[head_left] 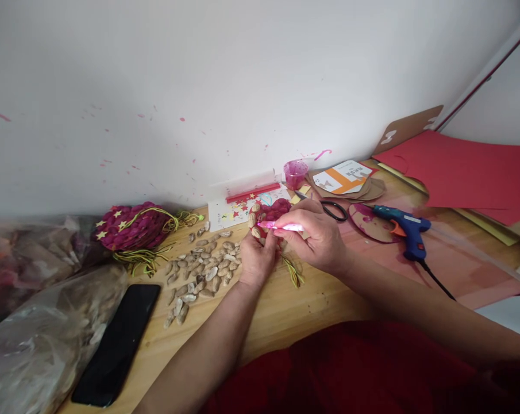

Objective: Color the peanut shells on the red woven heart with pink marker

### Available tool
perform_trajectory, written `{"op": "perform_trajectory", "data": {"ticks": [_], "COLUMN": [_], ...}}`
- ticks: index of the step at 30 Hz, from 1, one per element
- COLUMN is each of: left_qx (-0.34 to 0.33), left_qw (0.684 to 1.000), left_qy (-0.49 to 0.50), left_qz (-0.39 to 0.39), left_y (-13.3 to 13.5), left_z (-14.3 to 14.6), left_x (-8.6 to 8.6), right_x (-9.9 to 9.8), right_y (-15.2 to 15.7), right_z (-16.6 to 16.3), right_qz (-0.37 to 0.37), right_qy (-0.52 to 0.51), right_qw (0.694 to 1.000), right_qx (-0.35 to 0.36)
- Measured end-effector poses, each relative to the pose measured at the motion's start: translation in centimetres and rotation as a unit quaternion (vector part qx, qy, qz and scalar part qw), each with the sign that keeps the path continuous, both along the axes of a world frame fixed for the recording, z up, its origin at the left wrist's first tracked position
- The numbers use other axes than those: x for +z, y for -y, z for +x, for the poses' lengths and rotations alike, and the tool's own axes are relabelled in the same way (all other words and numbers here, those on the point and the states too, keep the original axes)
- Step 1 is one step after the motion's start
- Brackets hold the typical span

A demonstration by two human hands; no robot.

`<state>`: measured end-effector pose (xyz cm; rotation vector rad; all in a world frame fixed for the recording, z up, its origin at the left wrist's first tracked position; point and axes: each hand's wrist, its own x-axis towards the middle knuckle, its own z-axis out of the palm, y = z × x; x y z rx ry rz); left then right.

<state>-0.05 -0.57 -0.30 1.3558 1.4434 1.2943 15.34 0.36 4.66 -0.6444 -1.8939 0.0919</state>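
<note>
My left hand [258, 257] is closed around a peanut-shell craft piece, with plain tan peanut shells [254, 217] along its near edge and magenta-painted shells [280, 207] behind. In my right hand [318, 237] is a pink-stained, pale-handled paintbrush [289, 227], pinched between thumb and fingers. Its tip meets the piece close to the tan shells. My fingers hide much of the piece. A yellow-green tassel [293, 272] hangs out below it. Loose peanut shells [208, 267] lie spread over the table to the left of my left hand.
A finished-looking magenta shell ornament [133, 226] with stars lies left, near a black phone [117, 345] and plastic bag [44, 345]. A pink-stained cup [295, 173], black-handled scissors [334, 211], blue glue gun [408, 227] with cable, and red paper [470, 172] are right.
</note>
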Motion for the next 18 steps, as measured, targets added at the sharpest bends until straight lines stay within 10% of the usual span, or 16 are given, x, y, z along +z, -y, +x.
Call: {"op": "perform_trajectory", "data": {"ticks": [18], "left_qx": [-0.008], "left_qw": [1.000], "left_qy": [-0.003], "left_qz": [-0.008], "left_y": [-0.11], "left_z": [-0.17], "left_x": [-0.60], "right_x": [0.60], "right_y": [0.03], "right_z": [0.14], "right_qz": [-0.035], "right_qy": [-0.030], "right_qw": [0.999], "right_qx": [-0.015]}}
